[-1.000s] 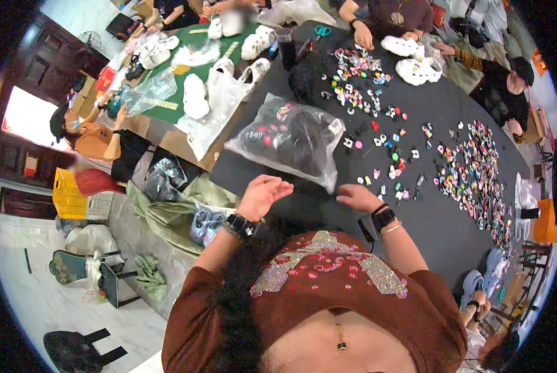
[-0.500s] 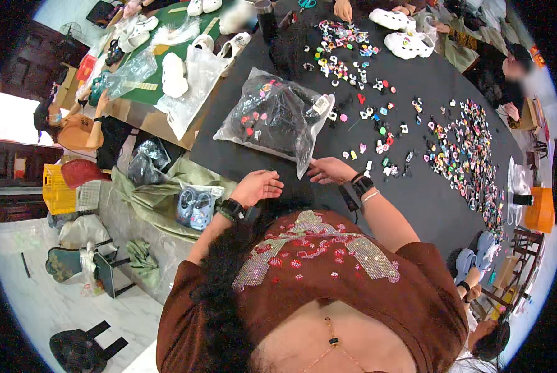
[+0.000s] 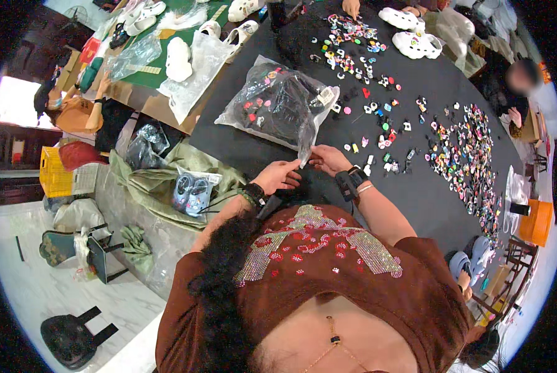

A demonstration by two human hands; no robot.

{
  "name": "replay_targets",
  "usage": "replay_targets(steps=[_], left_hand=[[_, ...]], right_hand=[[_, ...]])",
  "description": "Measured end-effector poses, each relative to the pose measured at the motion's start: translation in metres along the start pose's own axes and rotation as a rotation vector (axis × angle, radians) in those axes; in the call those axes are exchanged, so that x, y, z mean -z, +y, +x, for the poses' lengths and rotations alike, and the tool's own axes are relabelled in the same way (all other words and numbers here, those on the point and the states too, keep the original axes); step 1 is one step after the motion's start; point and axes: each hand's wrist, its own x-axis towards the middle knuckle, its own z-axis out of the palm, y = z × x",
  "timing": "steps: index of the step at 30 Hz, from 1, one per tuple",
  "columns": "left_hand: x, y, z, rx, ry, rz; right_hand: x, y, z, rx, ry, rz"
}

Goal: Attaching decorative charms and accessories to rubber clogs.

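Observation:
A clear plastic bag [image 3: 277,107] lies on the black table in front of me. Inside it are dark shoes, apparently black clogs, with red, pink and white charms on them; creased film blurs their outline. My right hand [image 3: 329,160] pinches the near right corner of the bag, thumb against fingers. At that same corner my left hand [image 3: 281,177] has its thumb and forefinger closed on the film's tip, its other fingers loosely curled. Both hands are close together at the table's near edge.
Loose colourful shoe charms [image 3: 465,155] spread over the table [image 3: 378,205] to the right, with more charms [image 3: 350,46] at the far middle. White clogs [image 3: 417,45] stand at the back. Left is a green-topped table [image 3: 151,79] with clogs and bags. Bagged blue clogs [image 3: 193,193] lie beside me.
My left hand has moved right and up to the bag's near corner, closing its thumb and forefinger there. My right hand has shifted slightly up and still pinches the bag.

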Motion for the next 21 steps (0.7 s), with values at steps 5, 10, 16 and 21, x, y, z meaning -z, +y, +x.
replay_targets(steps=[5,10,16,21], left_hand=[[0.001,-0.006,0.005,-0.038,0.011,-0.068],[0.003,-0.01,0.002,-0.064,-0.121,-0.183],[0.027,-0.034,0.015,-0.014,-0.049,-0.221],[0.043,-0.03,0.025,-0.063,-0.096,-0.258]], right_hand=[[-0.018,-0.004,-0.008,0.143,0.055,0.008],[-0.03,0.01,-0.009,0.175,-0.099,-0.204],[-0.044,0.023,-0.01,0.092,-0.119,0.038],[-0.037,0.012,0.004,0.184,-0.032,0.145]])
